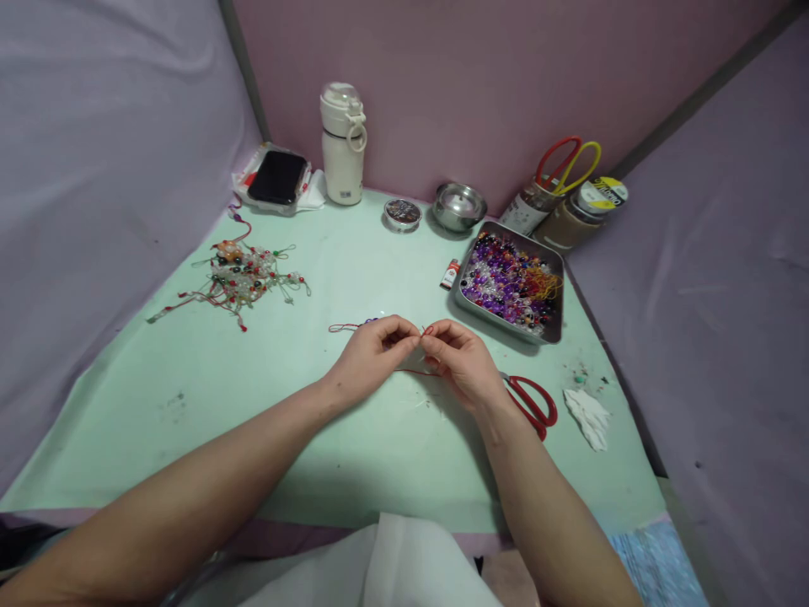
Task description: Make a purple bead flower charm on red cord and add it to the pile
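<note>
My left hand (372,354) and my right hand (461,358) meet at the middle of the pale green table (190,396), fingertips almost touching. Both pinch a thin red cord (425,330); its left end trails off toward a few small beads (370,321) lying on the table. A loop of the same cord runs under my hands. Red-handled scissors (534,403) lie just right of my right wrist. A metal tray (556,333) full of purple, clear and mixed beads stands beyond my right hand.
A heap of finished beaded strings (240,278) lies far left. Along the back wall are a phone on a case (276,177), a cream bottle (343,143), a small tin (403,214), a steel bowl (459,206) and jars holding scissors (565,164). Crumpled tissue (587,415) lies at right.
</note>
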